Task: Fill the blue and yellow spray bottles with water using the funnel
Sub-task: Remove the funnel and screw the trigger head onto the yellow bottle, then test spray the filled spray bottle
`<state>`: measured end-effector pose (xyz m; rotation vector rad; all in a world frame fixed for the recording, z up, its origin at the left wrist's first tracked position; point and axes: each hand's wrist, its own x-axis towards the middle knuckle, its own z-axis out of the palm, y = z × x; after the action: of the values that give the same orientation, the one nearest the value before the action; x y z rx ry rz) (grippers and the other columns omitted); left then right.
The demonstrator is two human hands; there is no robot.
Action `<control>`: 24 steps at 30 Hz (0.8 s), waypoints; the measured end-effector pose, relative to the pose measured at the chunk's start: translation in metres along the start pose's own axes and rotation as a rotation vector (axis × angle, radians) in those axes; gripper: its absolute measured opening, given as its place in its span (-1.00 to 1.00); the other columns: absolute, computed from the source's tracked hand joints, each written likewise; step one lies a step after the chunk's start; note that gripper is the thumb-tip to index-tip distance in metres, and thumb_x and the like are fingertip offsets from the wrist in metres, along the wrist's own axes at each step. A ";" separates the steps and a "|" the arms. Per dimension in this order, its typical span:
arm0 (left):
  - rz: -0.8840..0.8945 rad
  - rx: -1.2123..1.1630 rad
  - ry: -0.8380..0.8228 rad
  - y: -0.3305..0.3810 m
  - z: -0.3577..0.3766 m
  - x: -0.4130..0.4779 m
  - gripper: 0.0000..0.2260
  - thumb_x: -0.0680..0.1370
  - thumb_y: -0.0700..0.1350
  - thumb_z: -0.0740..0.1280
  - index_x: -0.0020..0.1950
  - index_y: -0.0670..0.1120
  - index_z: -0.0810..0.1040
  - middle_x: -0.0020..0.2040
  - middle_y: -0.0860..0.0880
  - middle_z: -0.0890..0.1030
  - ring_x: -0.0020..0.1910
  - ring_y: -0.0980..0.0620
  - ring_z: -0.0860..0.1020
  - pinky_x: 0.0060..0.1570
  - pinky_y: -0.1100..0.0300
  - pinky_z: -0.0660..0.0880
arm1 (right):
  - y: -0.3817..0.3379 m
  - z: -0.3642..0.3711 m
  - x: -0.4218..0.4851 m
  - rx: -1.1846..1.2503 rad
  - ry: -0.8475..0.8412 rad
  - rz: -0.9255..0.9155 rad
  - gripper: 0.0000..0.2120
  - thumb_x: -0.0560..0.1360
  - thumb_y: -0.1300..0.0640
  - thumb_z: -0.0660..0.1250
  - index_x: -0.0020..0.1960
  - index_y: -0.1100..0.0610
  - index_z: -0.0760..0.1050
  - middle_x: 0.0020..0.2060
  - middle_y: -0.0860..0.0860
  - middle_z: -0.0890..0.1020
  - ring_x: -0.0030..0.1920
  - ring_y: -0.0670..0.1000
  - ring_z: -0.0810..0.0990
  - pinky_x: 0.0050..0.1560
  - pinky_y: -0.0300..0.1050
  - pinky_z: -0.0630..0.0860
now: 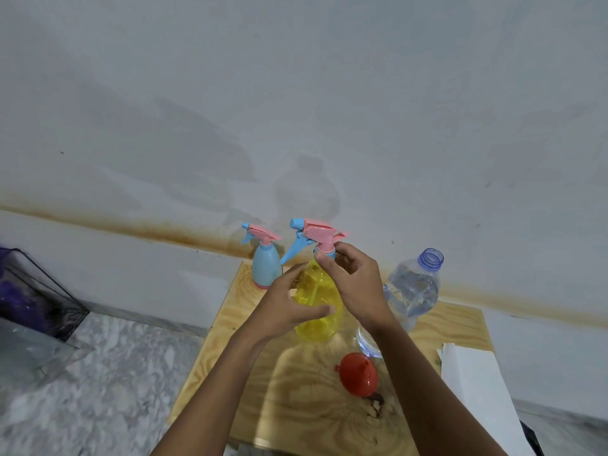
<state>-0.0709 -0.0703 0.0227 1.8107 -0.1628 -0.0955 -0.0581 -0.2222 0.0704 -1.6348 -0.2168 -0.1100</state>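
A yellow spray bottle (317,301) with a pink and blue spray head stands on the wooden board (296,390). My left hand (286,307) wraps around its body. My right hand (352,281) grips the collar just under the spray head. The blue spray bottle (266,264) stands upright at the board's back left corner, its pink head on. A red funnel (359,378) lies on the board in front of the yellow bottle. An uncapped clear water bottle (413,287) stands to the right, partly behind my right forearm.
The board lies on a marbled floor against a stained white wall (296,110). A white sheet (477,390) overlaps the board's right edge. A dark wire-framed container (36,291) with purple contents sits far left.
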 end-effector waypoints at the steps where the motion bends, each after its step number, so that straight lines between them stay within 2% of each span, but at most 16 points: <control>1: -0.030 -0.018 -0.006 -0.003 -0.003 -0.001 -0.35 0.26 0.04 0.65 0.30 0.14 0.51 0.17 0.11 0.62 0.21 0.12 0.56 0.24 0.07 0.53 | 0.000 -0.003 0.002 0.068 -0.057 0.025 -0.84 0.51 0.16 0.45 0.08 0.13 0.63 -0.11 -0.06 0.71 -0.07 -0.13 0.65 -0.03 -0.26 0.52; 4: -0.097 -0.103 -0.117 -0.008 -0.007 -0.005 -0.41 0.25 -0.10 0.67 0.22 0.05 0.54 0.14 0.09 0.66 0.20 0.12 0.59 0.27 0.03 0.52 | -0.004 -0.008 0.010 0.114 -0.244 0.095 -0.61 0.43 0.04 0.47 0.22 0.08 0.55 -0.04 -0.14 0.69 0.00 -0.18 0.63 0.02 -0.29 0.52; 6: -0.131 -0.128 -0.195 -0.008 -0.006 -0.007 -0.42 0.23 -0.10 0.67 0.19 0.02 0.56 0.10 0.10 0.68 0.18 0.11 0.61 0.17 0.10 0.55 | -0.006 -0.004 0.016 0.042 -0.338 0.125 -0.56 0.40 -0.06 0.43 0.25 0.00 0.53 -0.01 -0.22 0.68 0.03 -0.21 0.61 0.06 -0.29 0.52; 8: -0.155 -0.145 -0.231 -0.010 -0.005 -0.009 -0.45 0.25 -0.17 0.65 0.19 0.00 0.57 0.06 0.10 0.69 0.14 0.10 0.63 0.07 0.21 0.54 | -0.005 0.002 0.019 0.013 -0.405 0.174 -0.52 0.40 -0.18 0.38 0.26 -0.02 0.55 -0.01 -0.17 0.66 0.00 -0.11 0.60 0.10 -0.20 0.53; 10: -0.171 -0.152 -0.245 -0.015 -0.006 -0.012 -0.52 0.33 -0.29 0.61 0.18 -0.02 0.58 0.05 0.05 0.69 0.09 0.10 0.65 0.04 0.22 0.56 | -0.002 0.007 0.020 0.020 -0.438 0.230 -0.62 0.43 -0.23 0.34 0.14 -0.06 0.61 -0.16 -0.09 0.62 -0.10 -0.05 0.55 0.05 -0.12 0.51; 12: -0.201 -0.159 -0.267 -0.020 -0.010 -0.015 -0.55 0.36 -0.31 0.57 0.19 -0.03 0.59 0.05 0.05 0.68 0.06 0.13 0.65 0.03 0.22 0.57 | 0.002 0.011 0.021 0.049 -0.475 0.267 -0.78 0.52 -0.14 0.33 0.05 -0.07 0.64 -0.21 0.03 0.58 -0.15 -0.02 0.56 0.02 -0.12 0.51; 14: -0.236 -0.173 -0.294 -0.027 -0.014 -0.019 -0.50 0.38 -0.28 0.57 0.28 -0.04 0.57 0.10 0.13 0.67 0.10 0.16 0.64 0.04 0.25 0.56 | 0.009 0.014 0.021 0.094 -0.490 0.292 -0.79 0.56 -0.09 0.30 0.07 -0.06 0.65 -0.11 0.16 0.65 -0.16 0.02 0.60 -0.01 -0.07 0.56; 16: -0.284 -0.186 -0.311 -0.039 -0.021 -0.021 -0.46 0.39 -0.19 0.58 0.33 0.00 0.54 0.18 0.13 0.65 0.17 0.17 0.61 0.07 0.25 0.56 | 0.016 0.015 0.022 0.083 -0.461 0.297 -0.71 0.59 -0.09 0.27 0.20 0.01 0.59 0.10 0.21 0.66 -0.19 0.10 0.60 -0.02 0.03 0.57; 18: -0.337 -0.185 -0.278 -0.059 -0.028 -0.022 -0.37 0.30 0.00 0.62 0.34 0.02 0.52 0.22 0.05 0.63 0.20 0.14 0.60 0.15 0.18 0.57 | 0.024 0.017 0.022 0.060 -0.412 0.303 -0.70 0.63 -0.04 0.23 0.28 0.06 0.52 0.18 0.11 0.66 -0.25 0.11 0.60 -0.02 0.03 0.56; 20: -0.418 -0.132 -0.154 -0.084 -0.033 -0.022 -0.26 0.21 0.16 0.60 0.34 0.04 0.50 0.25 -0.01 0.60 0.19 0.13 0.59 0.19 0.15 0.56 | 0.031 0.018 0.022 0.048 -0.367 0.333 -0.71 0.64 0.03 0.21 0.31 0.09 0.50 0.17 0.06 0.66 -0.30 0.07 0.59 -0.11 -0.05 0.57; 22: -0.501 0.033 -0.010 -0.110 -0.035 -0.020 -0.29 0.30 0.17 0.59 0.39 0.02 0.47 0.32 0.00 0.55 0.24 0.08 0.55 0.22 0.13 0.52 | 0.040 0.022 0.022 0.007 -0.358 0.367 -0.76 0.65 0.09 0.20 0.25 0.07 0.53 0.11 0.09 0.68 -0.26 0.04 0.62 -0.20 -0.06 0.57; 24: -0.561 0.306 0.083 -0.139 -0.034 -0.018 -0.30 0.40 0.15 0.53 0.46 -0.05 0.41 0.39 -0.02 0.48 0.35 0.00 0.46 0.30 0.12 0.42 | 0.053 0.027 0.023 -0.055 -0.371 0.408 -0.81 0.65 0.08 0.21 0.19 -0.03 0.55 0.04 0.09 0.68 -0.07 0.09 0.67 -0.24 -0.03 0.60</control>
<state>-0.0750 -0.0014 -0.1044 2.1176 0.4154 -0.4097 -0.0264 -0.1974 0.0210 -1.7138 -0.1581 0.5047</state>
